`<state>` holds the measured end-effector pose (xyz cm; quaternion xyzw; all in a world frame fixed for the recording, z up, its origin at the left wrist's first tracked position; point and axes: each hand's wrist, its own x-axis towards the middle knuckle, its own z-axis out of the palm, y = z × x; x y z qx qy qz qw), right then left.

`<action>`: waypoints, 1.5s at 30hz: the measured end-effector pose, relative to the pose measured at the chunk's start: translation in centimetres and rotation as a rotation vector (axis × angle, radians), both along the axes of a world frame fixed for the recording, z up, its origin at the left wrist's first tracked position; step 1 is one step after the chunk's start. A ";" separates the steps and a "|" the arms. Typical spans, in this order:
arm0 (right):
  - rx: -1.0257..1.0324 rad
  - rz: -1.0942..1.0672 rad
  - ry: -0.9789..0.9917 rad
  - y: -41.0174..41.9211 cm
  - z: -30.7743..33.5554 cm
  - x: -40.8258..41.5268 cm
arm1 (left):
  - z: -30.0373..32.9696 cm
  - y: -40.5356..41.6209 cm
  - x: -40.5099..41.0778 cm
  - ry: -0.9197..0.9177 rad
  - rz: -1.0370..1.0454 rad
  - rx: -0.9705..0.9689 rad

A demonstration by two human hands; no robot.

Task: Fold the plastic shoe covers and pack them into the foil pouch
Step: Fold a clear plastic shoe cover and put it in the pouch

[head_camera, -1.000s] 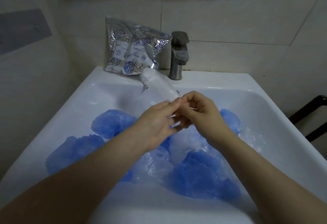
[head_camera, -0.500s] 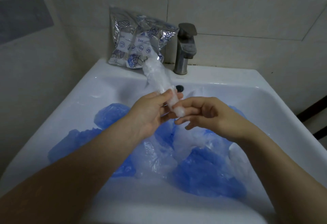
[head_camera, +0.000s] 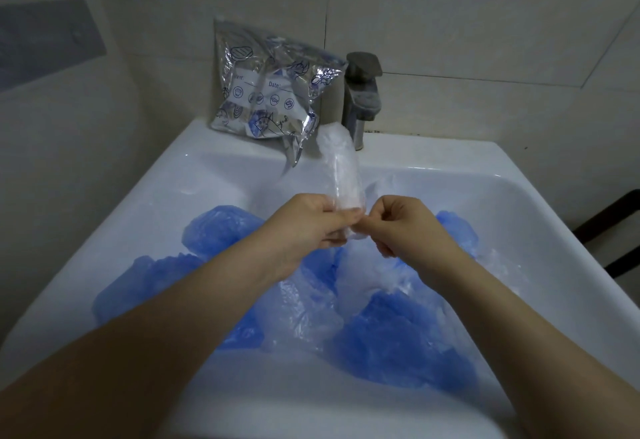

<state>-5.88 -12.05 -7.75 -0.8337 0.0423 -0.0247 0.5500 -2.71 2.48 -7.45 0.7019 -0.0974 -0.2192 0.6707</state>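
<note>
1. A clear shoe cover (head_camera: 341,175), folded into a narrow strip, is held above the sink (head_camera: 519,217); its long axis runs from the hands up and away toward the far rim.
2. The near end of the strip is pinched by the fingers of the left hand (head_camera: 313,227); the right hand (head_camera: 403,224) is curled against that same end, its fingers (head_camera: 372,229) apparently gripping it.
3. The foil pouch (head_camera: 266,88) is propped against the wall at the sink's far rim, beyond the strip's free end, roughly equally near to both hands.
4. Loose blue shoe covers (head_camera: 398,338) lie heaped in the basin beneath the forearms.
5. Compared with half a second earlier, the strip is raised more upright and the right fingers are closed rather than extended.
</note>
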 end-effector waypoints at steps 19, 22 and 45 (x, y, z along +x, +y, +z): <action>0.119 0.101 -0.157 -3.6 2.7 -0.3 | 0.3 1.4 0.5 -0.416 -0.322 0.422; 0.245 0.059 -0.128 -4.5 2.9 -0.1 | 0.4 1.4 0.5 -0.504 -0.295 0.290; -0.392 0.162 -0.069 -5.9 3.3 -0.6 | 0.4 1.3 0.4 -0.645 -0.284 0.449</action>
